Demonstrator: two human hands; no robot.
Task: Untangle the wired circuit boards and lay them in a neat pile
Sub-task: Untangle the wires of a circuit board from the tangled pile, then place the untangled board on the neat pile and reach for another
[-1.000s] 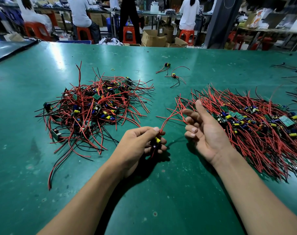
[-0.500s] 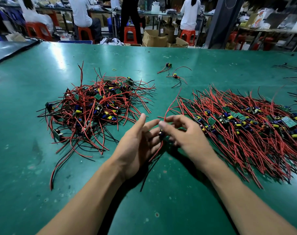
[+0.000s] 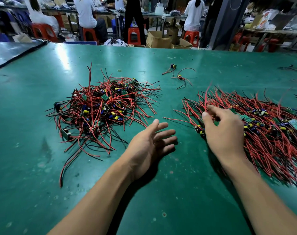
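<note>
holds the left hand point(image 3: 151, 143) empty, fingers spread, over the green table point(image 3: 42, 167); pinches a red wire point(image 3: 206, 99) with the right hand point(image 3: 224, 133) at the neat pile point(image 3: 271, 133) (tangled heap point(image 3: 101, 107) left).

Left hand point(image 3: 151, 141) open, fingers straight, right hand point(image 3: 224, 131) palm-down, pinching a red wire point(image 3: 206, 98)

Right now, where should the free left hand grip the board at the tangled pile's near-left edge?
Pinch the board across its long sides, coming from the near left: it lies exposed at the rim of the tangled pile, and its wires seem to run inward.
</note>
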